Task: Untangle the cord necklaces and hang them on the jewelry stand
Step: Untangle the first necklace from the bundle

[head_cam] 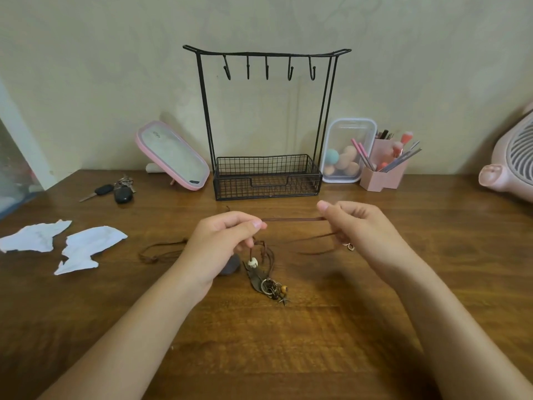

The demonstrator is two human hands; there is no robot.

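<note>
Brown cord necklaces [292,219] are stretched between my two hands just above the wooden table. My left hand [222,243] pinches the cord at its left end, and my right hand [357,226] pinches it at the right. Below the left hand hang tangled cords with a white bead and a cluster of metal pendants [271,284] that rests on the table. More cord loops [161,251] lie to the left of my left hand. The black wire jewelry stand [266,125] stands behind, its several hooks bare.
Car keys [115,190] and two torn pieces of white paper [83,246] lie at the left. A pink-framed mirror [173,155] leans left of the stand. A clear box of sponges [344,153], a pink brush holder [383,171] and a pink fan [510,163] sit at the right.
</note>
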